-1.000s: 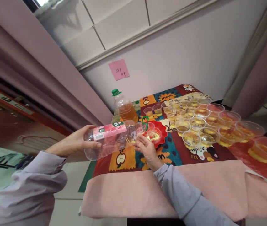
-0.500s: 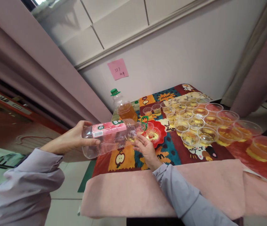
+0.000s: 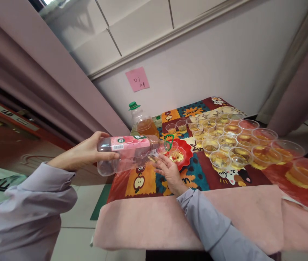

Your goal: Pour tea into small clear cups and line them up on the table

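Observation:
My left hand (image 3: 92,150) is wrapped round the base end of a clear plastic bottle (image 3: 130,144) with a pink label. The bottle lies almost level, its neck slightly lower and pointing right, with a little yellow liquid near the neck. My right hand (image 3: 170,173) has its fingertips closed against the neck's underside. A green ring (image 3: 169,142) hangs at the bottle's mouth. Just beyond the mouth, a clear plastic cup (image 3: 173,149) stands on a red scalloped plate (image 3: 188,154); its rim is partly hidden by the bottle.
Many cups of yellow liquid (image 3: 227,142) crowd the table's right side. Behind the bottle stands a larger jug (image 3: 145,125) of amber liquid with a green cap. A patterned cloth (image 3: 208,174) covers the table, with pink fabric (image 3: 148,224) along the front edge. A pink note (image 3: 137,79) is on the wall.
The bottle's base has risen a little, so the bottle tips further towards its mouth. My left hand rose with it. My right hand stays at the neck.

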The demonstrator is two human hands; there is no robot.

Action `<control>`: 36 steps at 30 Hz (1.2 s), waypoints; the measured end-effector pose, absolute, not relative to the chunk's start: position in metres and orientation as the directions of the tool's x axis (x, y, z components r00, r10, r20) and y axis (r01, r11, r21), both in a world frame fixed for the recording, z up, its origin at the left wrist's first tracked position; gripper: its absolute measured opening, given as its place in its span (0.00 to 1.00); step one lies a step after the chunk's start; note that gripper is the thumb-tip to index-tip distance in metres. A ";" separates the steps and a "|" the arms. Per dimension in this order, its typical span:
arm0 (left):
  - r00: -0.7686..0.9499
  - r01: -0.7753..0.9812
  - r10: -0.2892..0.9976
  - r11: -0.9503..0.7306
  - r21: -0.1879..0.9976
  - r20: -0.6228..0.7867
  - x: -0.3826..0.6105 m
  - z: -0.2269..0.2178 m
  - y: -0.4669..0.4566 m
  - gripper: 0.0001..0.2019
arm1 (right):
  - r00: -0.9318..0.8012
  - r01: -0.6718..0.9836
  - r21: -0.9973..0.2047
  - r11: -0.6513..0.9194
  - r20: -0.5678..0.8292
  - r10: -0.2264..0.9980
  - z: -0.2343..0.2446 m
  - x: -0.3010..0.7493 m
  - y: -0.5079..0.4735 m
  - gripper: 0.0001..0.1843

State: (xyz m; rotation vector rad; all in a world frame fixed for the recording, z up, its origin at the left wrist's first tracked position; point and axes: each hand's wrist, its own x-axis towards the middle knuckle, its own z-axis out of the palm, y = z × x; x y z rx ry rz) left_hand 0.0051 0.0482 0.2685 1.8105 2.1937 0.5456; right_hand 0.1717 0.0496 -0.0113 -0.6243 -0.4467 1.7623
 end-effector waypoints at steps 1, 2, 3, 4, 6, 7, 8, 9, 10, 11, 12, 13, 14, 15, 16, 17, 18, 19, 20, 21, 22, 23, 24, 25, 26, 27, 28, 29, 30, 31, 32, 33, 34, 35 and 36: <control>-0.202 0.901 0.979 0.202 0.384 -0.039 0.006 0.270 0.049 0.45 | -0.204 -0.758 -0.593 -0.271 -0.179 0.962 -0.011 0.172 0.050 0.39; -0.207 0.910 0.973 0.229 0.344 -0.100 0.007 0.272 0.050 0.48 | -0.205 -0.757 -0.596 -0.268 -0.174 0.963 -0.011 0.173 0.049 0.39; -0.211 0.917 0.968 0.245 0.316 -0.138 0.008 0.273 0.050 0.49 | -0.205 -0.756 -0.599 -0.265 -0.168 0.964 -0.010 0.173 0.049 0.38; -0.210 0.921 0.967 0.246 0.303 -0.146 0.008 0.274 0.052 0.50 | -0.205 -0.755 -0.601 -0.261 -0.163 0.965 -0.010 0.174 0.049 0.37; -0.187 0.929 0.971 0.225 0.295 -0.151 0.010 0.276 0.054 0.49 | -0.206 -0.754 -0.603 -0.259 -0.157 0.966 -0.010 0.174 0.049 0.37; -0.171 0.934 0.975 0.207 0.292 -0.143 0.011 0.277 0.056 0.48 | -0.207 -0.754 -0.603 -0.259 -0.157 0.966 -0.009 0.174 0.049 0.36; -0.158 0.939 0.978 0.190 0.285 -0.133 0.012 0.278 0.057 0.48 | -0.207 -0.754 -0.603 -0.260 -0.157 0.966 -0.009 0.174 0.049 0.36; -0.150 0.945 0.981 0.179 0.272 -0.125 0.013 0.279 0.059 0.48 | -0.208 -0.754 -0.603 -0.259 -0.156 0.966 -0.009 0.175 0.049 0.36; -0.145 0.950 0.982 0.172 0.259 -0.117 0.015 0.281 0.061 0.49 | -0.208 -0.756 -0.601 -0.259 -0.154 0.966 -0.009 0.175 0.050 0.35; -0.143 0.954 0.984 0.166 0.248 -0.111 0.017 0.283 0.062 0.50 | -0.210 -0.757 -0.600 -0.259 -0.152 0.966 -0.009 0.175 0.050 0.35; -0.140 0.958 0.984 0.163 0.237 -0.108 0.019 0.285 0.064 0.52 | -0.212 -0.759 -0.598 -0.259 -0.149 0.966 -0.008 0.175 0.050 0.34; -0.134 0.961 0.985 0.155 0.229 -0.106 0.021 0.288 0.066 0.53 | -0.214 -0.760 -0.597 -0.258 -0.144 0.966 -0.008 0.175 0.050 0.33; -0.120 0.965 0.988 0.140 0.222 -0.101 0.023 0.290 0.068 0.53 | -0.214 -0.762 -0.595 -0.256 -0.141 0.966 -0.007 0.176 0.050 0.33; -0.103 0.969 0.990 0.121 0.214 -0.092 0.025 0.291 0.070 0.54 | -0.213 -0.763 -0.594 -0.254 -0.139 0.967 -0.007 0.176 0.051 0.32; -0.088 0.974 0.993 0.103 0.200 -0.080 0.026 0.293 0.073 0.54 | -0.211 -0.765 -0.593 -0.252 -0.139 0.967 -0.006 0.176 0.051 0.32; -0.073 0.980 0.995 0.084 0.183 -0.069 0.028 0.294 0.076 0.54 | -0.210 -0.766 -0.591 -0.251 -0.139 0.968 -0.005 0.177 0.051 0.32; -0.054 0.984 0.997 0.063 0.166 -0.057 0.031 0.295 0.078 0.54 | -0.211 -0.768 -0.589 -0.252 -0.139 0.968 -0.004 0.177 0.051 0.32; -0.037 0.987 0.998 0.043 0.152 -0.045 0.033 0.296 0.081 0.53 | -0.213 -0.771 -0.584 -0.253 -0.138 0.967 -0.003 0.178 0.051 0.32; -0.020 0.989 0.999 0.024 0.145 -0.030 0.036 0.297 0.084 0.53 | -0.217 -0.775 -0.577 -0.256 -0.137 0.966 -0.003 0.178 0.051 0.31; -0.003 0.989 1.000 0.005 0.146 -0.014 0.039 0.297 0.087 0.54 | -0.221 -0.780 -0.570 -0.260 -0.137 0.965 -0.002 0.179 0.051 0.31; 0.016 0.988 1.000 -0.016 0.153 0.003 0.043 0.298 0.089 0.54 | -0.223 -0.784 -0.562 -0.263 -0.140 0.965 -0.002 0.179 0.051 0.32; 0.035 0.987 0.999 -0.038 0.159 0.019 0.046 0.298 0.092 0.56 | -0.223 -0.787 -0.557 -0.265 -0.144 0.964 -0.002 0.179 0.052 0.33; 0.053 0.985 0.998 -0.058 0.162 0.033 0.049 0.299 0.095 0.58 | -0.222 -0.789 -0.554 -0.267 -0.149 0.964 -0.002 0.180 0.052 0.34; 0.072 0.984 0.997 -0.078 0.162 0.040 0.053 0.299 0.098 0.60 | -0.220 -0.789 -0.552 -0.269 -0.155 0.963 -0.003 0.180 0.053 0.34; 0.091 0.982 0.995 -0.097 0.160 0.043 0.055 0.299 0.100 0.62 | -0.219 -0.788 -0.553 -0.271 -0.160 0.963 -0.003 0.180 0.054 0.35; 0.104 0.982 0.994 -0.110 0.156 0.043 0.058 0.299 0.103 0.64 | -0.218 -0.787 -0.554 -0.271 -0.161 0.962 -0.004 0.180 0.055 0.35; 0.113 0.981 0.993 -0.119 0.155 0.046 0.060 0.298 0.106 0.66 | -0.217 -0.787 -0.555 -0.270 -0.160 0.963 -0.005 0.179 0.055 0.34; 0.119 0.980 0.992 -0.125 0.156 0.048 0.062 0.298 0.108 0.68 | -0.214 -0.787 -0.556 -0.266 -0.158 0.964 -0.005 0.179 0.056 0.33; 0.126 0.979 0.991 -0.132 0.156 0.048 0.063 0.298 0.110 0.70 | -0.211 -0.789 -0.556 -0.262 -0.155 0.965 -0.006 0.179 0.056 0.32; 0.131 0.979 0.990 -0.136 0.154 0.043 0.065 0.299 0.112 0.71 | -0.209 -0.791 -0.555 -0.258 -0.151 0.966 -0.006 0.179 0.057 0.32; 0.135 0.978 0.990 -0.139 0.153 0.035 0.067 0.299 0.113 0.73 | -0.209 -0.793 -0.553 -0.257 -0.150 0.967 -0.007 0.179 0.057 0.31; 0.141 0.978 0.990 -0.143 0.149 0.025 0.070 0.300 0.114 0.74 | -0.211 -0.794 -0.550 -0.258 -0.149 0.966 -0.007 0.178 0.057 0.31; 0.145 0.979 0.989 -0.146 0.141 0.014 0.073 0.301 0.114 0.75 | -0.216 -0.794 -0.548 -0.262 -0.149 0.965 -0.007 0.178 0.058 0.31; 0.150 0.980 0.989 -0.150 0.129 0.010 0.077 0.303 0.114 0.75 | -0.223 -0.792 -0.548 -0.268 -0.148 0.964 -0.007 0.178 0.058 0.31; 0.159 0.980 0.987 -0.159 0.116 0.009 0.082 0.304 0.114 0.76 | -0.229 -0.790 -0.550 -0.272 -0.146 0.962 -0.007 0.178 0.058 0.31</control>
